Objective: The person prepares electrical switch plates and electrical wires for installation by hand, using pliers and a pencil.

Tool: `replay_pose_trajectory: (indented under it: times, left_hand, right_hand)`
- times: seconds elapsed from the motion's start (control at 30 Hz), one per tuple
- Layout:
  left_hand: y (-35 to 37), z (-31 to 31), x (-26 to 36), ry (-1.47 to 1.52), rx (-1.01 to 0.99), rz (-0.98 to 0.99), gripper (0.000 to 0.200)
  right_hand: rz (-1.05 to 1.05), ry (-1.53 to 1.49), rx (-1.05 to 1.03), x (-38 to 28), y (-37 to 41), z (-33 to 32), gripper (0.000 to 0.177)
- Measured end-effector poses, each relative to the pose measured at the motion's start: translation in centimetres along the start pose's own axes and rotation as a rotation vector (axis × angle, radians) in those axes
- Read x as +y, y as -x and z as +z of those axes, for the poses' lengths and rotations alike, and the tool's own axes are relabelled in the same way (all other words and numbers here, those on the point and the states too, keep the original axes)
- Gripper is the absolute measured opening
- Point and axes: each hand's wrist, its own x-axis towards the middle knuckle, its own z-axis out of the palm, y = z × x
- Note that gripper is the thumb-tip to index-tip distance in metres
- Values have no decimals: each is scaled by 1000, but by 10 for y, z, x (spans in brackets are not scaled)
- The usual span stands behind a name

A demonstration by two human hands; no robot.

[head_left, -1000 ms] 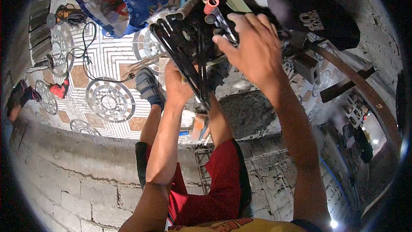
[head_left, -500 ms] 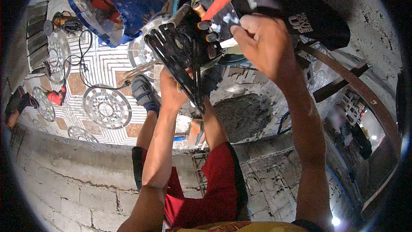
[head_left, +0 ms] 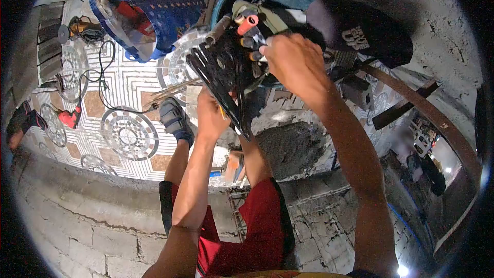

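My left hand [head_left: 212, 114] is closed at the side of a black tool bag [head_left: 218, 74] with dark strap-like strips, holding it up between my legs. Several tool handles stick out of its top. Among them is a red-handled scraper [head_left: 248, 24], its handle tilted up toward me. My right hand [head_left: 296, 62] is closed over the scraper's pale blade, at the right side of these handles; its fingertips are partly hidden. Behind the bag stands a dark green tub [head_left: 220, 7] with more items in it.
A dark cap [head_left: 363, 28] sits right of the tub. At the left are a blue bag [head_left: 172, 13], a black cord [head_left: 105, 90] and a red tool [head_left: 69, 117] on the tiles. Grey mortar [head_left: 290, 146] lies beside my leg. A rusty metal bar [head_left: 417, 95] curves along the right.
My right hand has moved left and slightly up with the scraper, whose red handle now sits lower among the other handles. The bag has shifted slightly right in view.
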Motion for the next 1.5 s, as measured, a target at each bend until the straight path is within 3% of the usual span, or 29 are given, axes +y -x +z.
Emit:
replay_pose_trajectory:
  times: [0.03,0.07,0.13,0.17,0.23,0.37,0.43,0.5,0.53,0.57,0.6,0.67,0.73,0.8,0.9,0.93,0.97,1.03,1.07,1.17,1.2,1.23,1.27,1.3,1.37,1.43,1.5]
  left_hand:
    - [-1,-1,2,-25,7,6,15]
    - [0,0,-16,109,-30,-84,15]
    - [-1,-4,-7,30,-15,-9,16]
    - [2,-6,-4,-56,-17,59,16]
    - [0,-2,-10,74,5,-2,15]
    - [-6,-4,-1,36,-52,9,14]
    - [0,-6,7,24,13,-173,14]
    - [-1,-6,-4,55,13,-133,15]
    - [-4,-5,-4,5,-14,-77,16]
    - [-2,-5,-3,-49,-49,-32,17]
    - [-3,0,0,60,-70,-118,18]
    - [-3,-3,-1,30,-100,-51,18]
    - [-4,-4,-11,9,-124,14,18]
    - [-4,-5,-15,-61,-146,3,19]
    - [-3,3,-16,-7,-146,102,19]
    - [-2,1,-7,9,-145,87,18]
    - [-3,0,1,27,-142,76,17]
    - [-3,1,2,138,-142,24,17]
    - [-3,-2,-2,67,-178,-15,18]
    - [-2,-1,-10,94,-135,61,10]
    - [-1,-2,-18,39,-124,91,8]
    - [1,-2,-27,-18,-114,121,10]
    - [-1,2,-35,14,-94,173,16]
    - [-1,2,-36,12,-76,176,16]
    - [0,4,-34,115,-116,55,14]
    - [-2,5,-27,126,-120,36,15]
    - [-5,8,-27,158,-125,18,15]
  right_hand:
    - [-3,6,7,3,1,-8,19]
    - [71,-185,70,7,1,-15,25]
    - [192,-472,145,17,-4,-24,38]
    - [185,-479,137,25,-8,-15,38]
    - [80,-444,243,46,-20,24,38]
    - [-63,-294,97,24,-10,20,32]
    - [30,-475,123,24,10,30,28]
    - [221,-911,90,43,19,34,25]
    - [140,-749,308,50,26,67,25]
    - [168,-842,66,40,30,50,23]
    - [167,-794,14,36,25,39,22]
    - [167,-751,-42,25,18,26,22]
    - [64,-501,354,19,-2,15,21]
    - [-115,-566,434,0,-24,-4,20]
    - [-455,-394,265,-17,-67,19,28]
    - [-471,-338,-91,-26,-78,9,36]
    - [-417,-216,-260,-35,-88,10,38]
    - [-387,29,-454,-48,-102,6,35]
    - [-386,33,-455,-45,-104,4,35]
    - [-563,-63,-238,-19,-110,-5,26]
    - [-388,-359,-279,-2,-119,-5,23]
    - [-486,-377,-3,28,-129,-6,23]
    - [-331,-471,164,46,-127,-25,19]
    - [-267,-410,213,85,-140,-29,18]
    - [-498,299,575,104,-123,-52,23]
    - [-251,211,449,117,-102,-44,25]
    - [-482,723,624,127,-90,-28,26]
